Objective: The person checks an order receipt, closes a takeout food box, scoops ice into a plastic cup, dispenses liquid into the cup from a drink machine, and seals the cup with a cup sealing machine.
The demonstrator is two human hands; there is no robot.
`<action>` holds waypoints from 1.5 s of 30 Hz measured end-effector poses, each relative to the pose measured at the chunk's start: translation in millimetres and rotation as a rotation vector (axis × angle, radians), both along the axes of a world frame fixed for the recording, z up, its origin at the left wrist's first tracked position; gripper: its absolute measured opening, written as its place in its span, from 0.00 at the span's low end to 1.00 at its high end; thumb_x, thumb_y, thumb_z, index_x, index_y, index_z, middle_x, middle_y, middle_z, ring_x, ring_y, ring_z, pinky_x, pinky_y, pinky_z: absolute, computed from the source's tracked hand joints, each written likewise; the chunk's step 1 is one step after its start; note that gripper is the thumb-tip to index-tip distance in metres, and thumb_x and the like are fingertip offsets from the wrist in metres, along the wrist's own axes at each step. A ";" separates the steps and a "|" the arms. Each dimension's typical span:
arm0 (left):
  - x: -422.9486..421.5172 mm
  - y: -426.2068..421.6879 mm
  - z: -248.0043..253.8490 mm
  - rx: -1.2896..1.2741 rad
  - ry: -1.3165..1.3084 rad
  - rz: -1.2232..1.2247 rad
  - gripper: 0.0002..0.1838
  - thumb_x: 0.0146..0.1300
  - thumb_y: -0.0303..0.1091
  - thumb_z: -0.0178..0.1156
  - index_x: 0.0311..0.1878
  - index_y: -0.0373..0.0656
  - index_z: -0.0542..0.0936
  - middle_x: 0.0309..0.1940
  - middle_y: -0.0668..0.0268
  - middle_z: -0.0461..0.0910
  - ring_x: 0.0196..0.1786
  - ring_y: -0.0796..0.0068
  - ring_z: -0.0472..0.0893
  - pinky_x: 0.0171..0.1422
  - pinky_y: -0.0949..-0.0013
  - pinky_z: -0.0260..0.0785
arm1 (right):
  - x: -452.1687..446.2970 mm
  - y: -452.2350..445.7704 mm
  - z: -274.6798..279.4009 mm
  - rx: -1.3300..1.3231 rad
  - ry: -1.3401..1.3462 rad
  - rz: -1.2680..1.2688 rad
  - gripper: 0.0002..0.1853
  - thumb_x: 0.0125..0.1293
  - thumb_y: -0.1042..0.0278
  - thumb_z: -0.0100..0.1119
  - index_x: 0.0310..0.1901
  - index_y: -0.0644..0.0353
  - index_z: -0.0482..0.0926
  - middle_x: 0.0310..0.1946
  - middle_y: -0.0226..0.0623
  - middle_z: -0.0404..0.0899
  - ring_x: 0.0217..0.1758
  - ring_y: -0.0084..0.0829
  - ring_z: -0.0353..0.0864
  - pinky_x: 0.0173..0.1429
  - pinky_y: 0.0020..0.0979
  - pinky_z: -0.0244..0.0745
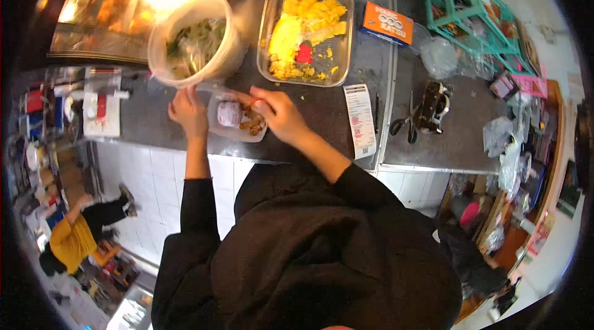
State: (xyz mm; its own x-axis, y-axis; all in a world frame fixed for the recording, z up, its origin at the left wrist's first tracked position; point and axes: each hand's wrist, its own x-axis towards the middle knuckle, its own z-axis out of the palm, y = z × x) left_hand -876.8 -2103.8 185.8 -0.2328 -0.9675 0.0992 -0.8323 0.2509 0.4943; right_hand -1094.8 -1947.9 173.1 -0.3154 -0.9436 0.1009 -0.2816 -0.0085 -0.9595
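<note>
Yellow cloth marks a person point(69, 243) at far left, low in the frame, beyond the pale tiled floor point(162, 197). Above, a glass-fronted case point(93, 33) glows with bright light. Next comes the left hand point(187, 112), fingers bunched just below a tall translucent tub point(235, 51) of green leaves point(192, 45); whether they grasp anything cannot be told. Between the two hands, near the front edge of the dark counter point(322, 107), sits a small clear container point(224, 132) with a pale, rounded item point(230, 114) beside browned food pieces point(253, 123). The right hand point(279, 114) curls its fingers at the container's right side, though whether they clasp something is unclear. Behind it, a clear tray point(351, 36) holds crumbly yellow food point(294, 30) (a small red object point(304, 52) lies among it). Further right are a printed slip point(360, 121), an orange box point(388, 22) lettered "KATSU", dark-handled scissors point(405, 127) and a black object point(435, 107). At far right, a green basket point(473, 17) stands near the wall.
</note>
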 end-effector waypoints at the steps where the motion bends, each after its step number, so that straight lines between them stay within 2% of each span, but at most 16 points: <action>1: 11.8 -9.9 1.2 0.070 -0.061 -0.074 0.28 0.80 0.55 0.42 0.69 0.47 0.74 0.61 0.61 0.78 0.66 0.55 0.74 0.80 0.42 0.46 | 13.3 2.8 -6.4 0.159 0.130 -0.006 0.20 0.74 0.55 0.59 0.58 0.59 0.83 0.61 0.41 0.79 0.62 0.46 0.77 0.65 0.44 0.73; 4: 10.8 1.1 0.6 0.269 -0.010 -0.229 0.27 0.78 0.54 0.49 0.63 0.42 0.80 0.52 0.58 0.82 0.62 0.53 0.76 0.78 0.39 0.51 | 45.7 24.2 18.4 0.541 0.424 -0.109 0.21 0.67 0.58 0.63 0.57 0.61 0.82 0.60 0.43 0.76 0.60 0.52 0.74 0.63 0.53 0.71; 6: 31.2 13.8 -72.1 -0.191 -0.153 -0.202 0.25 0.74 0.50 0.57 0.60 0.38 0.81 0.40 0.54 0.84 0.56 0.50 0.80 0.75 0.42 0.58 | 67.6 35.8 -0.7 0.566 0.408 -0.192 0.30 0.66 0.58 0.62 0.67 0.64 0.72 0.69 0.52 0.66 0.66 0.58 0.69 0.69 0.57 0.66; 8: 46.8 17.6 -113.3 -0.304 -0.150 -0.312 0.25 0.70 0.47 0.63 0.60 0.35 0.80 0.39 0.49 0.85 0.52 0.45 0.82 0.70 0.46 0.66 | 99.0 33.3 -61.5 0.523 0.341 -0.325 0.40 0.67 0.58 0.61 0.75 0.70 0.58 0.76 0.62 0.55 0.72 0.67 0.62 0.75 0.59 0.59; 9: 40.6 16.3 -101.9 0.034 -0.151 -0.307 0.26 0.71 0.47 0.62 0.61 0.35 0.78 0.45 0.47 0.84 0.52 0.44 0.82 0.67 0.49 0.68 | 109.8 25.0 -93.3 0.530 0.246 -0.334 0.45 0.69 0.56 0.60 0.77 0.76 0.49 0.78 0.68 0.46 0.78 0.67 0.54 0.79 0.56 0.55; 10: 35.8 17.7 -90.3 0.374 -0.163 -0.299 0.26 0.72 0.48 0.61 0.62 0.34 0.76 0.51 0.44 0.83 0.53 0.42 0.82 0.63 0.52 0.71 | 118.9 19.3 -101.2 0.474 0.113 -0.434 0.45 0.70 0.56 0.59 0.77 0.75 0.49 0.77 0.68 0.50 0.77 0.65 0.57 0.78 0.54 0.57; 12: 39.4 26.0 -100.3 0.525 -0.017 -0.241 0.25 0.74 0.47 0.60 0.60 0.34 0.76 0.56 0.46 0.82 0.54 0.48 0.82 0.60 0.54 0.72 | 119.6 13.6 -105.4 0.340 -0.140 -0.621 0.44 0.72 0.56 0.58 0.78 0.72 0.49 0.74 0.68 0.58 0.76 0.61 0.63 0.76 0.51 0.62; 13: 45.9 26.8 -107.5 0.549 0.128 -0.260 0.24 0.74 0.46 0.60 0.61 0.34 0.76 0.56 0.49 0.82 0.54 0.53 0.82 0.59 0.56 0.72 | 103.6 15.8 -69.5 0.597 -0.359 -0.541 0.40 0.73 0.56 0.56 0.80 0.61 0.51 0.65 0.63 0.73 0.67 0.55 0.76 0.71 0.46 0.71; 15: 63.1 20.3 -134.8 0.647 0.307 -0.293 0.24 0.75 0.43 0.59 0.65 0.35 0.73 0.59 0.56 0.80 0.58 0.64 0.80 0.63 0.61 0.71 | 102.8 11.3 -93.7 0.571 -0.332 -0.571 0.35 0.72 0.58 0.57 0.79 0.48 0.60 0.59 0.56 0.80 0.60 0.55 0.82 0.65 0.45 0.76; 16: 72.6 17.2 -153.1 0.737 0.555 -0.304 0.25 0.75 0.41 0.61 0.67 0.35 0.71 0.62 0.57 0.77 0.62 0.64 0.77 0.66 0.61 0.70 | 110.3 10.4 -126.7 0.258 -0.233 -0.627 0.33 0.69 0.61 0.58 0.77 0.46 0.66 0.56 0.53 0.83 0.54 0.56 0.84 0.61 0.44 0.79; 19: 65.9 20.3 -113.1 1.079 0.637 -0.226 0.26 0.73 0.41 0.65 0.66 0.35 0.73 0.60 0.59 0.78 0.59 0.69 0.78 0.63 0.65 0.70 | 67.9 9.4 -94.3 0.390 -0.037 -0.585 0.23 0.65 0.56 0.60 0.62 0.48 0.83 0.32 0.53 0.85 0.34 0.49 0.87 0.43 0.46 0.83; 24: 47.1 5.8 -100.1 1.111 0.361 -0.228 0.29 0.72 0.43 0.65 0.67 0.34 0.71 0.60 0.57 0.78 0.59 0.66 0.78 0.63 0.64 0.70 | 17.2 13.0 -41.0 0.795 -0.107 -0.342 0.32 0.69 0.41 0.53 0.45 0.70 0.86 0.42 0.56 0.87 0.49 0.53 0.88 0.53 0.47 0.82; 30: 18.0 15.3 -76.4 1.030 0.203 -0.379 0.31 0.71 0.43 0.65 0.69 0.35 0.68 0.62 0.53 0.75 0.61 0.59 0.76 0.65 0.60 0.69 | 11.1 31.9 -28.8 0.738 -0.128 -0.339 0.32 0.66 0.41 0.59 0.42 0.73 0.86 0.41 0.60 0.87 0.48 0.53 0.88 0.54 0.48 0.81; 38: -9.0 30.2 -45.9 0.844 -0.005 -0.625 0.34 0.70 0.42 0.64 0.73 0.36 0.65 0.65 0.48 0.71 0.64 0.51 0.74 0.67 0.56 0.68 | 57.4 55.9 -124.2 0.528 0.069 -0.365 0.32 0.75 0.48 0.51 0.72 0.63 0.71 0.63 0.48 0.67 0.63 0.51 0.73 0.63 0.47 0.75; 42: -10.4 31.8 -29.5 0.708 -0.090 -0.819 0.36 0.69 0.42 0.64 0.74 0.37 0.63 0.67 0.46 0.69 0.66 0.47 0.73 0.69 0.53 0.68 | 27.2 75.5 -78.5 0.638 0.337 -0.089 0.34 0.76 0.48 0.51 0.78 0.54 0.62 0.69 0.46 0.62 0.72 0.48 0.62 0.62 0.58 0.72; 45: -13.4 32.8 -18.7 0.589 -0.126 -0.996 0.37 0.69 0.42 0.64 0.75 0.37 0.62 0.68 0.44 0.68 0.67 0.44 0.72 0.70 0.51 0.67 | 8.6 74.7 -25.0 0.253 0.713 0.130 0.35 0.70 0.48 0.57 0.78 0.35 0.63 0.76 0.45 0.56 0.79 0.52 0.53 0.67 0.61 0.71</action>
